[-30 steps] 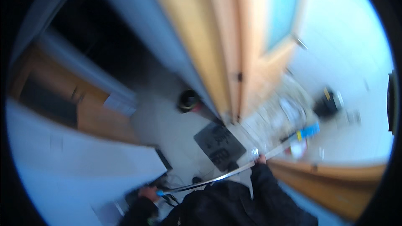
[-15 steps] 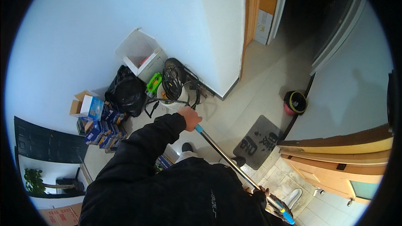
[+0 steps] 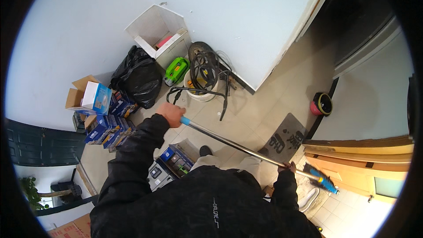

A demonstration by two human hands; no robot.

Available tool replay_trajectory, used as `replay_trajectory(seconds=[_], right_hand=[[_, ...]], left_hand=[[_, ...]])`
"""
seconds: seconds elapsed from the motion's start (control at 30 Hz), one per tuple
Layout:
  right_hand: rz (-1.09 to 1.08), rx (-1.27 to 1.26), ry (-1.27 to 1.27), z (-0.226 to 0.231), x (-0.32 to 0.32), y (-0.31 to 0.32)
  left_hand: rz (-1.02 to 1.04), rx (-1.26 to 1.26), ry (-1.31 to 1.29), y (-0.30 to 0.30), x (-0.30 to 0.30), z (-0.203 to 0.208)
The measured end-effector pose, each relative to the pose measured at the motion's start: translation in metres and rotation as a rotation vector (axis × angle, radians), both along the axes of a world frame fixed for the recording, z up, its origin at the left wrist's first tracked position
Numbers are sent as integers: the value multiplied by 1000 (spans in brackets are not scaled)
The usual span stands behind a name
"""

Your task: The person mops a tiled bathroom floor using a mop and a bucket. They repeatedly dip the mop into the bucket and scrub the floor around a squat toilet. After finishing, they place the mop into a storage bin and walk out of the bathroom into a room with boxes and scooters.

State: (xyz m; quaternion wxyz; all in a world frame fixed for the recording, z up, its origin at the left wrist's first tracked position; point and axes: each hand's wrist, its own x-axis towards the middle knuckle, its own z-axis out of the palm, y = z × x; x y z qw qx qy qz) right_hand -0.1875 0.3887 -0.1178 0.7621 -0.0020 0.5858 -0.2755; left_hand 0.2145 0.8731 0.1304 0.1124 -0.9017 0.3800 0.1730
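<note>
A long-handled brush (image 3: 233, 143) with a silver metal pole slants across in front of my body, its left end higher in the picture than its right. My left hand (image 3: 172, 114) is closed around the pole's blue grip at the upper end. Farther down, my right hand (image 3: 287, 166) wraps the pole, its fingers partly dark and small. Beyond the right hand, a blue brush head (image 3: 324, 181) with dark bristles hangs near a wooden door, apart from my hands. Black sleeves cover both my forearms.
By the wall stand a black bag (image 3: 139, 81), a green case (image 3: 177, 71), a white bucket (image 3: 202, 96) of cables and stacked blue boxes (image 3: 105, 132). A grey mat (image 3: 282, 139) and pink-black bin (image 3: 321, 104) lie right. An open wooden door (image 3: 343, 169) borders the lower right.
My left hand has moved left and slightly up with the grip. The right hand and brush head have risen, and the pole lies flatter. The view has shifted, showing more open boxes near my feet.
</note>
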Motion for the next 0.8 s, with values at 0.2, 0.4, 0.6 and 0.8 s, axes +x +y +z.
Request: replay_trajectory(seconds=[0.2, 0.4, 0.6, 0.8], right_hand=[[152, 176, -82, 63, 133, 117], [403, 313, -221, 101, 234, 229], [544, 329, -229, 159, 321, 330], [700, 192, -456, 222, 397, 414]], left_hand=[[186, -2, -111, 164, 16, 52], [352, -45, -347, 301, -32, 113], [400, -152, -582, 386, -77, 181], [471, -79, -861, 448, -104, 248]])
